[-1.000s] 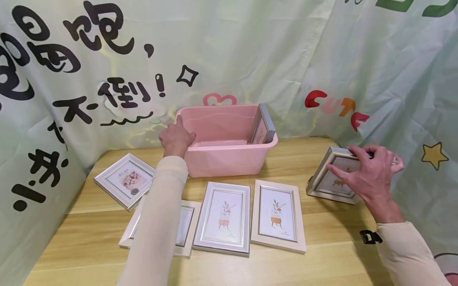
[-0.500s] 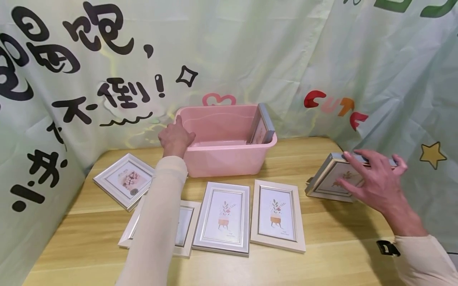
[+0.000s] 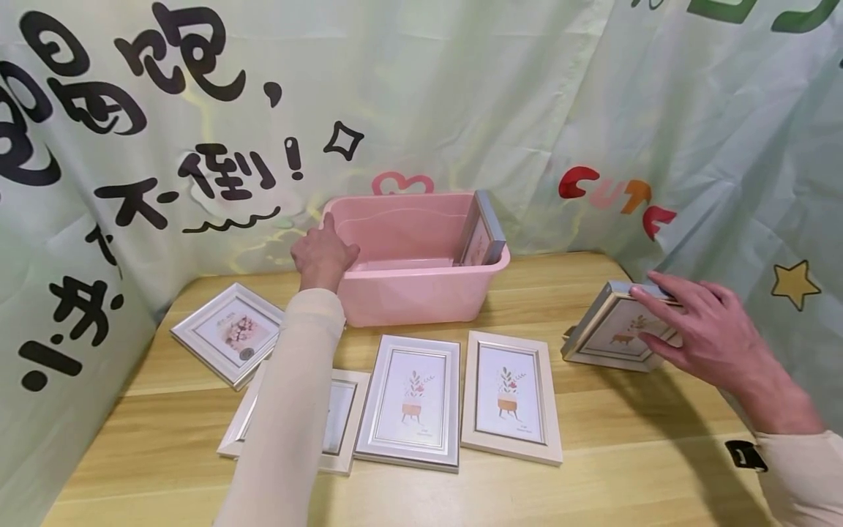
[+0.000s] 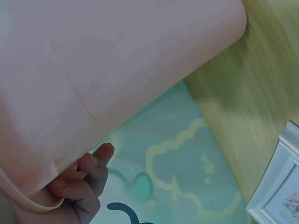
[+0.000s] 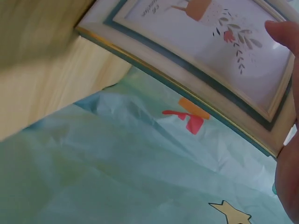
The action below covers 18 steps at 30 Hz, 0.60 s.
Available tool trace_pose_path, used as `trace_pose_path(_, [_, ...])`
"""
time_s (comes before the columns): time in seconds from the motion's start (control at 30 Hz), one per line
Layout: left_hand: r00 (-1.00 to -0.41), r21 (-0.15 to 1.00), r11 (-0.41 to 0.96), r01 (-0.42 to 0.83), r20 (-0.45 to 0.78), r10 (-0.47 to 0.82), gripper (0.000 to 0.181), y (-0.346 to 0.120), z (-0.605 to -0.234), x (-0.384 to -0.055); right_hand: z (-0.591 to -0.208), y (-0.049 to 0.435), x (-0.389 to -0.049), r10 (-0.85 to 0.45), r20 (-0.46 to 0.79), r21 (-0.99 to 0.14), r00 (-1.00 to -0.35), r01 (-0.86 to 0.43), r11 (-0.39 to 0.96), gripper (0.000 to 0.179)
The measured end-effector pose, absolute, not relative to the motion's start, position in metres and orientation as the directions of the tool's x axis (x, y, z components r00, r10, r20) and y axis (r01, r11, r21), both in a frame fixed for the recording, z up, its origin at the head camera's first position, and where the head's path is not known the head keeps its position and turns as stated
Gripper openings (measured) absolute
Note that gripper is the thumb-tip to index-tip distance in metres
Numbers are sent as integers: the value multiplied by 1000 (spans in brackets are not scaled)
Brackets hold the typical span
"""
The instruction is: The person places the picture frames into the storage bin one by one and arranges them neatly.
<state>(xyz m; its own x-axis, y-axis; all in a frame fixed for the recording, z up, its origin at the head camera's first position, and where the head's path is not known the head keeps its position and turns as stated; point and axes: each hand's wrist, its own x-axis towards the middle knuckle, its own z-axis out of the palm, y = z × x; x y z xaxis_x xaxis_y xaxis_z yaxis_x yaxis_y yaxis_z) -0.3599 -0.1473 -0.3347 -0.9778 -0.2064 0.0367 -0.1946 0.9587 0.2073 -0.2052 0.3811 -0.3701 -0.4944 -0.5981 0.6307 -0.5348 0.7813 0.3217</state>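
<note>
My left hand (image 3: 325, 256) grips the left rim of the pink plastic bin (image 3: 415, 298). In the left wrist view its curled fingers (image 4: 86, 179) show under the rim, outside the bin wall. At the right, a cream picture frame (image 3: 632, 329) with a potted-plant print stands tilted on its edge. My right hand (image 3: 718, 337) is at its upper right corner, fingers fairly straight along the top edge. In the right wrist view the thumb (image 5: 282, 33) overlaps the print of this frame. Another picture frame (image 3: 484, 238) leans upright inside the bin's right end.
A silver frame (image 3: 410, 402) and a cream frame (image 3: 511, 399) lie face up at the front. Another cream frame (image 3: 349, 439) lies partly under my left forearm. A silver frame with a blossom print (image 3: 230, 329) lies left. Printed cloth (image 3: 461, 95) hangs behind the table (image 3: 612, 454).
My right hand has shifted right and its fingers have straightened and loosened on the tilted frame, which has tipped slightly back. The left hand and bin have stayed put.
</note>
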Motion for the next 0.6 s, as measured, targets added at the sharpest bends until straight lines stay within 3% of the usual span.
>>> trace_pose_path(0.4, [-976, 216, 957, -194, 54, -210, 76, -147, -338, -359, -359, 374, -199, -558, 549, 333, -623, -449, 829, 71])
trace_pose_path(0.6, [-976, 217, 957, -192, 59, -210, 76, -147, -337, -360, -353, 369, -199, -551, 532, 312, -642, -457, 833, 72])
